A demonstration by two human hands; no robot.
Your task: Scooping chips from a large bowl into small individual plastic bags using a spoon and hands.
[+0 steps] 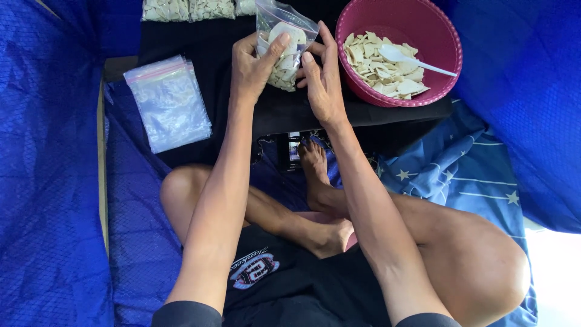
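Showing a bagging job partly done, the head view looks down on a seated person with crossed legs. Largest to smallest: a black board [206, 45] spans the lap area over blue cloth; on it, at right, a pink basket [445, 36] holds pale chips [381, 69], a fair heap remaining, with a white plastic spoon [411, 59] lying across them. At left lies a stack of empty zip bags [169, 103], so more filling seems to be left. Filled bags [187, 8] line the far edge, judged finished. Centre, a clear zip bag [283, 45] stands upright between both hands, its long axis vertical, its mouth open and pointing away from the person, roughly half full. The left hand [251, 63] grips its left side; the right hand [321, 82] closes on its right side.
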